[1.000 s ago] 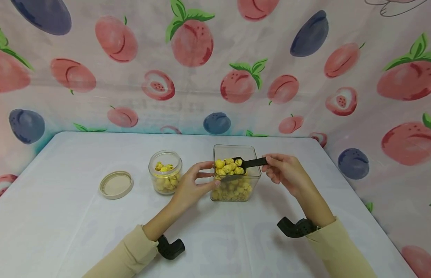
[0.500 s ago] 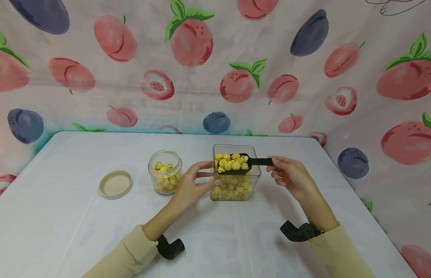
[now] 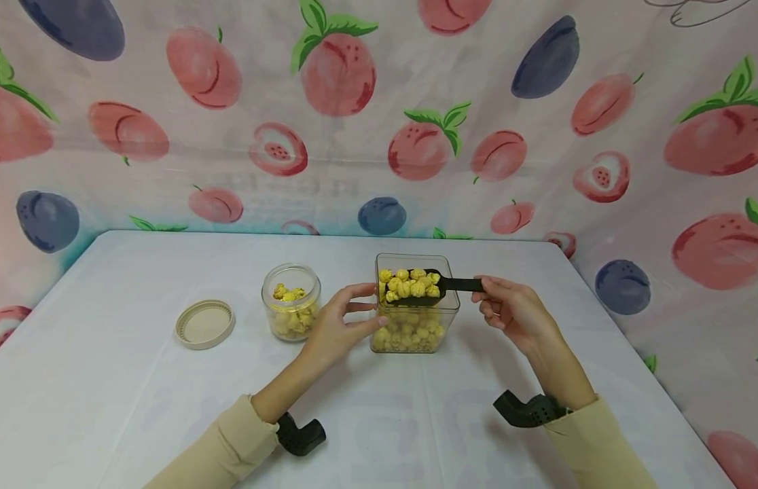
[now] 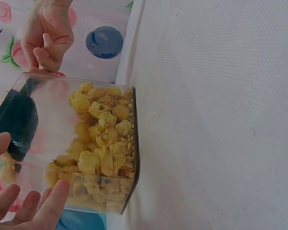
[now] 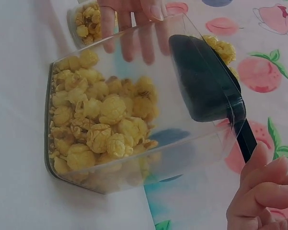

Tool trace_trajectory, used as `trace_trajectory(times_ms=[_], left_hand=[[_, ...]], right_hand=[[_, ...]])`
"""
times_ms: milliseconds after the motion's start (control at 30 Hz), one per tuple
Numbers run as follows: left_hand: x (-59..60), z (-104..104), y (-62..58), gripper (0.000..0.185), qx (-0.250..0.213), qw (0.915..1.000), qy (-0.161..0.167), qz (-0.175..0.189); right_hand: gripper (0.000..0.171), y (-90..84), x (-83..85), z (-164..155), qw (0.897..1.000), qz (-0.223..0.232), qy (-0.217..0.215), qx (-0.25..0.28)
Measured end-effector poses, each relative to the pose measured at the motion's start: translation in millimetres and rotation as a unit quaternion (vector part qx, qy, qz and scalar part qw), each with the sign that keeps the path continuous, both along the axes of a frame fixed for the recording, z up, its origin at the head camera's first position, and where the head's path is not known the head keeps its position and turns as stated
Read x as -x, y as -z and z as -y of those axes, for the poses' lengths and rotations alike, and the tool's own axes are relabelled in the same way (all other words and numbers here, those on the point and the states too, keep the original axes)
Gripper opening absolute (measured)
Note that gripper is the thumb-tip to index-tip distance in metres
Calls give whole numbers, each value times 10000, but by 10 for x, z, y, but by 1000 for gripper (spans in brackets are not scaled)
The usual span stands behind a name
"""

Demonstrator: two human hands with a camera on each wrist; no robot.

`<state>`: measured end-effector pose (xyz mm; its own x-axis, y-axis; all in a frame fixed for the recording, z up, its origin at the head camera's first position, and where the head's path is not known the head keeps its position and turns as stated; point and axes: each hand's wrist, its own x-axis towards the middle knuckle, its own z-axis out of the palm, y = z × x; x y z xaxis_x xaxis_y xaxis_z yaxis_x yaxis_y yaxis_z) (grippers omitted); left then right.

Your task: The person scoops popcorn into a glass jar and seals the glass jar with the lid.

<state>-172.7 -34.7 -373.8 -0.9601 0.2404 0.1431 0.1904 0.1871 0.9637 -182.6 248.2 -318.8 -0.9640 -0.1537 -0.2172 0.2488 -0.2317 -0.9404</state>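
Observation:
A clear square container (image 3: pixel 449 314) holds yellow popcorn (image 5: pixel 101 115) in its lower part. My left hand (image 3: pixel 342 319) touches its left side, fingers extended along the wall and thumb at the front left corner. My right hand (image 3: pixel 513 309) pinches the handle end of a black scoop (image 3: pixel 463 284). The scoop lies level in the container's mouth, heaped with popcorn (image 3: pixel 412 285), above the popcorn below. In the right wrist view the scoop's dark bowl (image 5: pixel 197 81) shows through the clear wall.
Left of the container stands a round clear jar (image 3: pixel 269 312), lidless and partly filled with popcorn. A beige round lid (image 3: pixel 204 324) lies farther left on the white table (image 3: pixel 379 435). Behind the table hangs a fruit-print cloth (image 3: pixel 232 149).
The right hand has raised the scoop out of the popcorn and drawn it slightly right, levelling it with a full heap. Over the last half second it barely moves. The left hand stays in place.

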Motion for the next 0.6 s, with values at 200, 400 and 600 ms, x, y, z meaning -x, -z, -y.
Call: trace_trajectory(times_ms=[200,400,600], left_hand=[[-5,-1,-1,53,-35,10000,0,32],[-2,-3,2,52,-44,10000,-12,7],[-5,-6,0,52,-30,10000,-33,49]], right_hand=[[15,12,-1,-10,9996,4,-13,286],[16,8,-3,-32,9988,48,6,490],[18,-17,-10,-74,9977,-68,-101,670]])
